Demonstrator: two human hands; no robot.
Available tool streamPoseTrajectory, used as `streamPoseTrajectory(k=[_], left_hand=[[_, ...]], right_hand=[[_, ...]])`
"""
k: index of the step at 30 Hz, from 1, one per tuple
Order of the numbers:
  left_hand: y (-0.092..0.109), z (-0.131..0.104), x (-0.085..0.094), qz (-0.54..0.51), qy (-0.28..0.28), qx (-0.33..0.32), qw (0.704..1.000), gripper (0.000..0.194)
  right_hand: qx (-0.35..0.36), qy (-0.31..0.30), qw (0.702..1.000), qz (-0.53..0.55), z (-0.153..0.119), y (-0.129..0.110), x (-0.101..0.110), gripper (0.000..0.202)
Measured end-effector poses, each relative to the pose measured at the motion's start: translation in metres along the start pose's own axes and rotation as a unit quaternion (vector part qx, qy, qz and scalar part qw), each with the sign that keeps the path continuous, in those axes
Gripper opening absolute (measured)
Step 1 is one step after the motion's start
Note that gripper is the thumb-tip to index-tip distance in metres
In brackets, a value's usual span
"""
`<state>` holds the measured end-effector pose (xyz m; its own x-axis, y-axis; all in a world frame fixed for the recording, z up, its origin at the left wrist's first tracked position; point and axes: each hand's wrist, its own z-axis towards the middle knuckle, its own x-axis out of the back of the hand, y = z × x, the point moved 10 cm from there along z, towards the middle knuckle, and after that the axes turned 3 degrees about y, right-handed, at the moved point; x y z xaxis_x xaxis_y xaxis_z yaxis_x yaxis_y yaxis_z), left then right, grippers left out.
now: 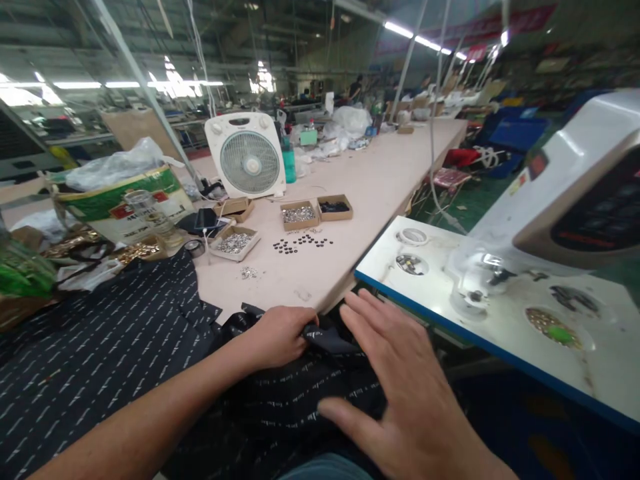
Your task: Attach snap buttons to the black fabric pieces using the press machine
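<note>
A dark fabric piece (120, 340) printed with rows of small white marks spreads over the table's left side and hangs down in front of me. My left hand (285, 335) is closed on a bunched edge of it near the table's front edge. My right hand (400, 373) is over the hanging cloth, fingers stretched and thumb apart, with nothing visible in it. Beyond the hands, black ring-like bits (303, 243) and a small pile of silvery pieces (249, 272) lie loose on the table.
Small boxes of metal parts (299, 215) stand mid-table near a white box fan (249, 157). On the right is a white machine (560, 173) over a blue-edged worktop (505, 340) with parts set in round wells. A printed bag (120, 203) stands left.
</note>
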<state>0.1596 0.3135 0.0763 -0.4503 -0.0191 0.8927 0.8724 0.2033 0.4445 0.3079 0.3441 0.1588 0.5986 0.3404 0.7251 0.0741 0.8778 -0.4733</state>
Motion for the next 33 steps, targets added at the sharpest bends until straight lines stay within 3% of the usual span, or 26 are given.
streamPoseTrajectory(k=[2,4,6,7,11,14,20,28,33], left_hand=[[0.008,0.000,0.006,-0.057,0.003,-0.002,0.998,0.020],[0.009,-0.002,0.009,-0.077,-0.005,0.012,0.997,0.015],[0.005,-0.005,0.007,-0.077,-0.037,0.030,0.996,0.016],[0.002,-0.007,0.002,-0.085,-0.065,0.036,0.994,0.021],[-0.010,-0.017,-0.029,-0.182,-0.212,0.059,0.958,0.032],[-0.012,-0.020,-0.044,-0.256,-0.267,0.059,0.927,0.027],[-0.007,-0.014,-0.050,-0.346,-0.275,0.039,0.896,0.019],[-0.010,-0.015,-0.057,-0.417,-0.284,0.059,0.862,0.029],[-0.017,-0.018,-0.061,-0.389,-0.291,0.081,0.870,0.029]], right_hand=[[-0.049,-0.063,0.996,0.037,0.008,0.023,-0.039,0.080],[-0.116,-0.156,0.972,0.133,0.006,0.051,-0.081,0.043],[-0.169,-0.212,0.941,0.203,0.000,0.068,-0.106,0.014],[-0.187,-0.223,0.931,0.222,-0.002,0.073,-0.110,0.018],[-0.226,-0.246,0.908,0.255,-0.004,0.073,-0.110,0.020],[-0.252,-0.253,0.895,0.268,-0.005,0.073,-0.108,0.016],[-0.264,-0.249,0.892,0.269,-0.009,0.080,-0.103,0.017],[-0.276,-0.268,0.881,0.277,-0.012,0.081,-0.108,0.015],[-0.277,-0.244,0.892,0.260,-0.003,0.081,-0.107,0.010]])
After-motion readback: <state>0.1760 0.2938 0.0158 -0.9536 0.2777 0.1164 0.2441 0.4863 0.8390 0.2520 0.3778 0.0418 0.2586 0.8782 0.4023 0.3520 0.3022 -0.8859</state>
